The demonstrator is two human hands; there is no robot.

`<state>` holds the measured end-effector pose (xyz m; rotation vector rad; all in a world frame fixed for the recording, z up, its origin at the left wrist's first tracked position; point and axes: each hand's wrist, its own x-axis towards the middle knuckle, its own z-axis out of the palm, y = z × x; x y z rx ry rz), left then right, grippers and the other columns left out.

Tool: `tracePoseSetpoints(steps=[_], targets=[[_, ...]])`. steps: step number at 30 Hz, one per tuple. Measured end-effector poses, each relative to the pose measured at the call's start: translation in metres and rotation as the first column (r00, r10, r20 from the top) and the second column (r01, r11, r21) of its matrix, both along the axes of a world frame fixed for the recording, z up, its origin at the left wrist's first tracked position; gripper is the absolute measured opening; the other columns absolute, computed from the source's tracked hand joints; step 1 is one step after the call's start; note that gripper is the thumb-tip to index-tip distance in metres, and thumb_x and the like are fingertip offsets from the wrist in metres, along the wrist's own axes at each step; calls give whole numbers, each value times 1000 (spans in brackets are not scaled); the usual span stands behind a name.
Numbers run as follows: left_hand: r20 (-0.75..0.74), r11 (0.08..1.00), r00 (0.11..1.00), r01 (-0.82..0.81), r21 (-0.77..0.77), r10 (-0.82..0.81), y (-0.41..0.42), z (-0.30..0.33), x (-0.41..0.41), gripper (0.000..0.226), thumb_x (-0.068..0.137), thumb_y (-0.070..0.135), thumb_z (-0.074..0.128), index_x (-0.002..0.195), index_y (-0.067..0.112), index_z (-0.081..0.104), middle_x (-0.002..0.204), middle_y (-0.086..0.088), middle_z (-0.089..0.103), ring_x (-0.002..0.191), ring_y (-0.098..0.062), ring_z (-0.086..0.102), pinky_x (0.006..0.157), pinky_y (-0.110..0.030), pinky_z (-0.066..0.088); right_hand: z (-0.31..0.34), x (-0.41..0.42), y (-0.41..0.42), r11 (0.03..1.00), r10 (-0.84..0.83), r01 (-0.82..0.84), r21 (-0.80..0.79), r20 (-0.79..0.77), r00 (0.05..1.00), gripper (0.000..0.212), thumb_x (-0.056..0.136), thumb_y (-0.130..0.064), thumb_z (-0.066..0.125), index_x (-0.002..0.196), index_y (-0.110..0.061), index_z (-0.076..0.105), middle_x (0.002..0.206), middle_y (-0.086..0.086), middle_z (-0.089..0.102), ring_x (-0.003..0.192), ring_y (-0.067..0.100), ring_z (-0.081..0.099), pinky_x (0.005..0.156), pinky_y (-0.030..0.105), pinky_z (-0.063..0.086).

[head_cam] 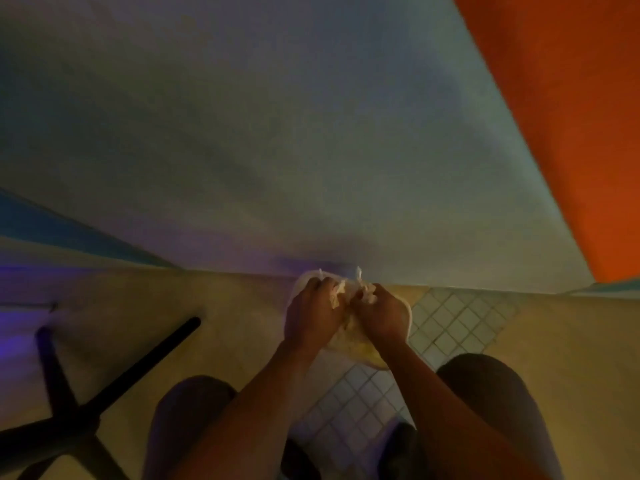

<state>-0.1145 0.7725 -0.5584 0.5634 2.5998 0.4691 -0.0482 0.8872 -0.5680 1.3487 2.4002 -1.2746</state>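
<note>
Together, the left hand [313, 311] and right hand [381, 313] clenched a pale crumpled cloth [349, 336], fingers curled into its bunched top, held above the tiled floor [457, 323] near the wall [277, 150].

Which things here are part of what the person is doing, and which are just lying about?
In the job: left hand and right hand, both gripping the pale crumpled cloth (it may be a bag).
Lying about: black stand legs on the left, tiled floor, wall, orange panel.
</note>
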Motion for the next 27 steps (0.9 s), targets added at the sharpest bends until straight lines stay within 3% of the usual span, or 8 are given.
tracePoseSetpoints(steps=[2, 4, 6, 9, 13, 17, 23, 27], targets=[[37, 999, 999, -26, -32, 27, 4, -22, -1, 43, 94, 63, 43, 126, 39, 58, 130, 5, 61, 115, -24, 62, 89, -36, 53, -29, 0, 0, 983, 13, -16, -185, -21, 1000, 19, 89, -35, 66, 94, -18, 73, 90, -1, 72, 84, 14, 63, 72, 25, 40], [80, 998, 995, -55, -43, 58, 5, -50, -3, 51, 88, 72, 39, 128, 45, 55, 129, 9, 62, 113, -21, 63, 90, -35, 53, -59, 0, 0, 950, -26, 16, -312, -30, 999, 22, 86, -28, 72, 101, -12, 73, 100, 9, 73, 96, 24, 67, 83, 35, 49], [131, 996, 987, -87, -18, 89, 7, -79, -6, 60, 84, 74, 35, 130, 42, 55, 126, 6, 64, 112, -20, 64, 92, -36, 53, -80, 1, 2, 933, -35, 41, -357, 23, 999, 31, 81, -31, 75, 107, -13, 71, 105, 12, 72, 101, 30, 66, 91, 46, 53], [162, 998, 985, -60, -10, 61, 11, -119, -9, 57, 84, 72, 35, 123, 39, 60, 117, 4, 69, 106, -22, 66, 90, -40, 54, -104, -1, 5, 906, -50, 56, -419, 25, 998, 36, 81, -29, 74, 113, -12, 69, 109, 11, 72, 99, 25, 66, 90, 42, 54], [171, 999, 985, -20, -38, 26, 11, -127, -9, 65, 85, 78, 24, 117, 34, 60, 117, -1, 70, 101, -24, 66, 91, -42, 53, -103, 2, 7, 889, -94, 96, -448, 26, 995, 60, 79, -17, 78, 132, -4, 55, 124, 15, 64, 107, 27, 62, 85, 36, 50], [165, 986, 984, 95, -137, -72, 4, -109, -7, 43, 85, 58, 45, 112, 30, 65, 116, -1, 70, 103, -27, 66, 88, -42, 54, -88, 10, 12, 878, -125, 137, -459, 55, 991, 56, 88, -12, 68, 139, -3, 47, 122, 16, 61, 96, 24, 57, 65, 27, 46], [145, 976, 979, 161, -144, -140, -4, -64, -6, 35, 79, 47, 49, 104, 32, 68, 110, 6, 69, 104, -20, 65, 83, -35, 55, -61, 9, 18, 924, -66, 103, -369, 111, 992, 44, 90, -10, 61, 133, 2, 54, 127, 18, 60, 118, 32, 57, 84, 29, 43], [77, 971, 973, 223, -90, -217, -13, -18, 0, 35, 93, 28, 56, 125, 20, 66, 139, -1, 58, 134, -22, 46, 107, -29, 39, -37, 5, 21, 958, 31, 12, -286, 145, 989, 47, 85, -23, 67, 130, -9, 62, 123, 17, 67, 111, 29, 63, 95, 35, 50]])
